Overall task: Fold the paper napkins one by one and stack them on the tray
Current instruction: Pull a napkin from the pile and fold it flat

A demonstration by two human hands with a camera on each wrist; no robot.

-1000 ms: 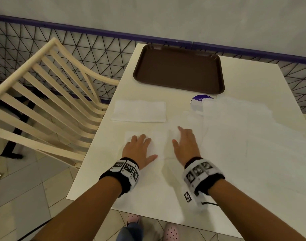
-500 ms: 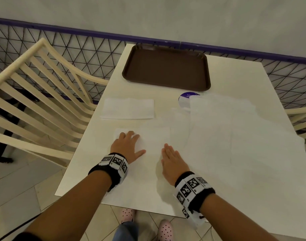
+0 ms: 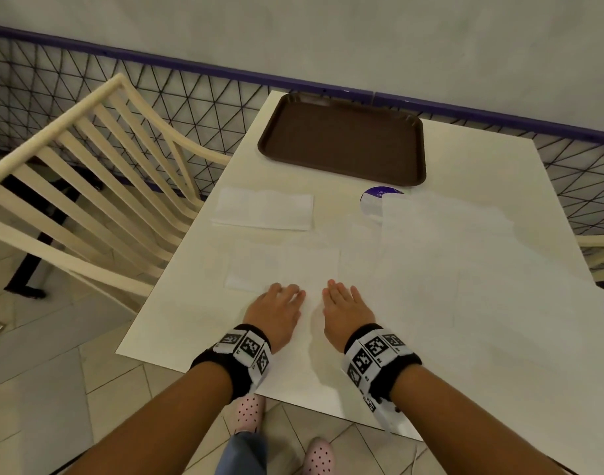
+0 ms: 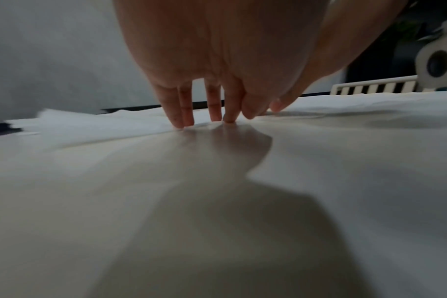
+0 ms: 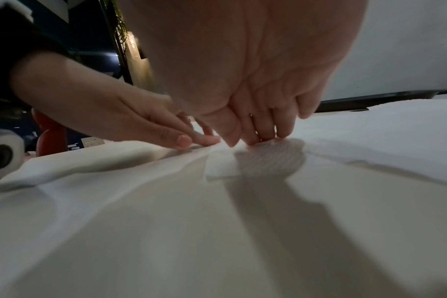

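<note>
A white paper napkin [image 3: 283,267] lies flat on the table near me. My left hand [image 3: 287,293] and right hand [image 3: 338,289] rest side by side on its near edge. In the left wrist view the straight left fingertips [image 4: 184,122] press the paper down. In the right wrist view the right fingertips [image 5: 268,137] and thumb touch the napkin's edge [image 5: 222,167], with my left hand [image 5: 186,141] flat beside them. One folded napkin [image 3: 264,209] lies farther back on the left. The brown tray [image 3: 341,138] at the far edge holds nothing.
A spread of unfolded white napkins [image 3: 465,269] covers the right half of the table [image 3: 177,320] and partly hides a purple round sticker [image 3: 376,195]. A cream slatted chair [image 3: 88,186] stands at the left. A wire fence [image 3: 191,97] runs behind the table.
Both hands have slid back toward me over the napkin and come closer together, from its middle to its near edge. The folded napkin and tray have not moved.
</note>
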